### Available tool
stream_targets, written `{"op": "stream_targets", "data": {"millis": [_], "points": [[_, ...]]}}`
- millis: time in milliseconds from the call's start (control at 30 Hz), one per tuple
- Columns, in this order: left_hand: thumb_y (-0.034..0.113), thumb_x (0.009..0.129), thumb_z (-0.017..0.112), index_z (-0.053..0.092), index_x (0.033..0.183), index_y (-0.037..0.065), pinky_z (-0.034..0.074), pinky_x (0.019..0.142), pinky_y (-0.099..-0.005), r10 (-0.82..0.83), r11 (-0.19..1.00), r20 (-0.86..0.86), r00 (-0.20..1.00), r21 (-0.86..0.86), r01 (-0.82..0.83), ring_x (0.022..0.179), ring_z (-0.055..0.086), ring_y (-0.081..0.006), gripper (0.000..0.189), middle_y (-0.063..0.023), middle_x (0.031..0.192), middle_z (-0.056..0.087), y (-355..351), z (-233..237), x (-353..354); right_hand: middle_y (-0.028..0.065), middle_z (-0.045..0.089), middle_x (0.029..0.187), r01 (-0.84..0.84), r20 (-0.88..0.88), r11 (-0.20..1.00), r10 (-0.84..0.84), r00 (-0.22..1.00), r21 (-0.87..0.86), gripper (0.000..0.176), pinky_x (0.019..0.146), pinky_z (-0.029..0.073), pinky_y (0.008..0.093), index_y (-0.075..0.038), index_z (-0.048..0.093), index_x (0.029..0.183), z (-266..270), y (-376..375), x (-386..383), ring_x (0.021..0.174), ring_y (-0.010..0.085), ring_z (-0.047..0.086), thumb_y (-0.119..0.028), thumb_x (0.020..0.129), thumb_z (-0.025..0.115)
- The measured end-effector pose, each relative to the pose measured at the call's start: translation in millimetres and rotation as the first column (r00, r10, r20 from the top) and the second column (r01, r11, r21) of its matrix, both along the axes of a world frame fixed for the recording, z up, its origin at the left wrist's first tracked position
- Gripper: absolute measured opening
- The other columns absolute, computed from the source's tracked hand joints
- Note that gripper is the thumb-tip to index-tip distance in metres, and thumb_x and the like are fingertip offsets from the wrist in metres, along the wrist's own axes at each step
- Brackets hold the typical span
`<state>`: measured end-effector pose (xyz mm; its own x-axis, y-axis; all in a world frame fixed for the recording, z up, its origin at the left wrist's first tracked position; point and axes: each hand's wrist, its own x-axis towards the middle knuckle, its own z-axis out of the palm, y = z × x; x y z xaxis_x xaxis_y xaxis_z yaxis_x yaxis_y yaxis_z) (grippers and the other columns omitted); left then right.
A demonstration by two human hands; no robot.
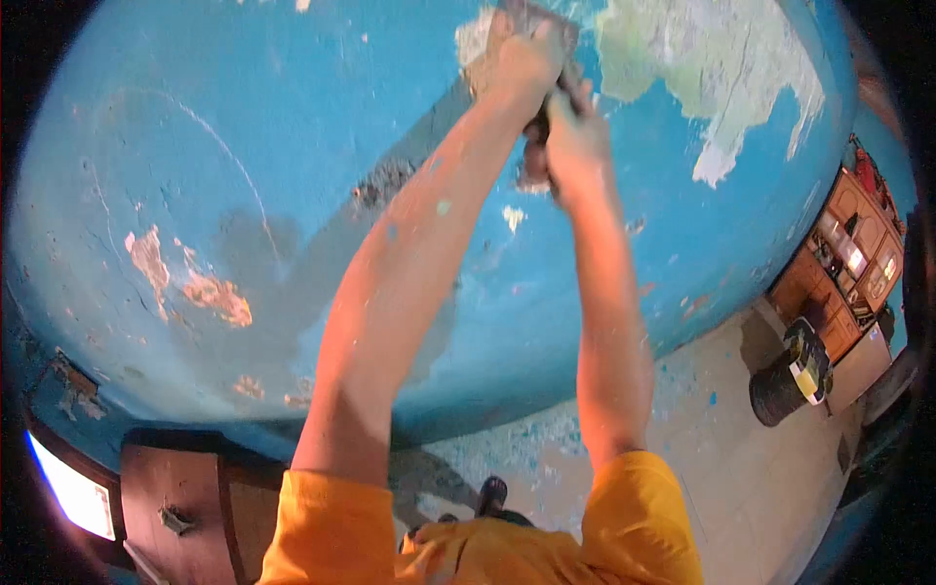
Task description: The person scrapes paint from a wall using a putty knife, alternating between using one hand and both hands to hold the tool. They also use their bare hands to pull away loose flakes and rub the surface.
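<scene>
Both arms reach up to a blue painted wall (pixel 390 58). Near the top of the view, my left hand (pixel 527 70) is closed close to the flat blade of a scraper (pixel 568 29), which lies against the wall. Lower and to the right, my right hand (pixel 577 148) is wrapped round the tool's dark handle, its fingers partly hidden and blurred. A bare pale patch (pixel 478 44) shows beside the left hand. Farther right spreads a large area of stripped, whitish-green wall (pixel 682 58).
Paint flakes lie scattered on the floor (pixel 682 448) below the wall. A wooden cabinet (pixel 829 263) and a dark bucket-like container (pixel 775 392) stand at the right. A brown piece of furniture (pixel 175 507) and a bright screen (pixel 73 487) are at lower left.
</scene>
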<state>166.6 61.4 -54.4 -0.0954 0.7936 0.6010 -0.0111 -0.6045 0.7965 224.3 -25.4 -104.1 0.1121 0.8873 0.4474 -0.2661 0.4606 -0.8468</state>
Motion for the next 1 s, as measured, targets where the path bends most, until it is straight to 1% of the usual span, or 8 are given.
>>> {"op": "stream_targets", "data": {"millis": [67,133,233,333,667,733,867,1000], "points": [[0.034,0.096,0.045,0.052,0.113,-0.004,0.053,0.057,-0.0412,-0.061,0.991,0.082,0.995,0.122,0.05,0.063,0.064,-0.0274,0.042,-0.0176,0.076,0.063,-14.5,-42.6,-0.7,0.0008,0.045,0.058,0.168,0.17,0.972,-0.195,0.966,0.165,0.044,0.031,0.028,0.0291,-0.018,0.044,0.141,-57.7,7.8,-6.1,0.036,0.0108,0.036,-0.018,0.098,0.043],[0.033,0.098,0.043,0.052,0.109,-0.005,0.051,0.048,-0.0404,-0.305,0.921,0.247,0.92,-0.171,0.351,0.056,0.061,-0.0258,0.041,-0.0165,0.071,0.061,-24.3,-50.7,-11.2,0.0016,0.044,0.056,0.098,0.103,0.994,-0.102,0.989,0.042,0.044,0.031,0.028,0.0289,-0.019,0.045,0.141,-46.0,-13.8,-12.2,0.035,0.011,0.037,-0.018,0.097,0.044],[0.035,0.099,0.041,0.057,0.104,-0.004,0.051,0.05,-0.0388,-0.242,0.962,0.167,0.956,-0.084,0.259,0.057,0.061,-0.0242,0.042,-0.0162,0.075,0.063,-17.0,-6.7,-6.2,0.0064,0.053,0.065,0.127,0.164,0.965,-0.166,0.972,0.228,0.042,0.035,0.035,0.0298,-0.004,0.049,0.133,-11.9,6.8,-7.4,0.04,0.0132,0.044,-0.019,0.094,0.046],[0.036,0.1,0.038,0.057,0.105,-0.005,0.051,0.054,-0.0383,-0.219,0.974,0.059,0.974,-0.04,0.222,0.06,0.062,-0.0246,0.045,-0.0179,0.079,0.064,-23.0,-3.9,-3.7,0.0042,0.049,0.061,0.011,0.036,0.997,-0.014,0.999,0.079,0.039,0.033,0.031,0.0298,-0.003,0.051,0.13,-1.1,-6.5,-1.2,0.037,0.0123,0.039,-0.02,0.095,0.046],[0.029,0.094,0.048,0.058,0.106,-0.001,0.049,0.049,-0.0383,-0.201,0.96,0.164,0.966,-0.162,0.227,0.059,0.06,-0.0239,0.033,-0.0189,0.075,0.062,-24.7,8.1,-7.5,0.0011,0.045,0.06,0.064,0.003,0.997,-0.064,0.998,0.044,0.029,0.034,0.028,0.027,-0.015,0.055,0.123,2.7,-11.6,-14.1,0.039,0.0091,0.035,-0.02,0.097,0.043],[0.028,0.095,0.047,0.058,0.101,-0.002,0.047,0.047,-0.0378,-0.384,0.916,0.134,0.914,0.177,0.359,0.055,0.059,-0.0236,0.032,-0.0175,0.072,0.061,-4.4,-26.4,-5.8,0.001,0.045,0.06,0.072,0.084,0.997,-0.069,0.994,-0.029,0.033,0.032,0.028,0.0265,-0.016,0.054,0.128,-16.3,-20.0,-10.7,0.038,0.0094,0.036,-0.02,0.097,0.044],[0.023,0.091,0.043,0.058,0.092,-0.005,0.048,0.048,-0.0378,-0.322,0.918,0.34,0.884,-0.115,0.379,0.056,0.059,-0.0253,0.032,-0.0169,0.071,0.06,-26.3,-28.1,-9.7,0.0052,0.05,0.066,0.004,0.046,1.0,-0.005,0.999,0.022,0.044,0.03,0.029,0.03,-0.01,0.045,0.139,-23.1,-22.6,-12.6,0.037,0.0127,0.041,-0.015,0.095,0.046],[0.024,0.092,0.043,0.057,0.095,-0.008,0.049,0.049,-0.0386,-0.241,0.955,0.195,0.951,-0.125,0.268,0.055,0.059,-0.0262,0.035,-0.0187,0.072,0.06,-19.5,-8.0,-4.5,0.0034,0.045,0.063,-0.013,0.067,1.0,0.011,0.998,0.023,0.048,0.033,0.03,0.0283,-0.017,0.042,0.142,-1.6,-24.3,-6.8,0.04,0.0116,0.039,-0.015,0.095,0.044]]}}
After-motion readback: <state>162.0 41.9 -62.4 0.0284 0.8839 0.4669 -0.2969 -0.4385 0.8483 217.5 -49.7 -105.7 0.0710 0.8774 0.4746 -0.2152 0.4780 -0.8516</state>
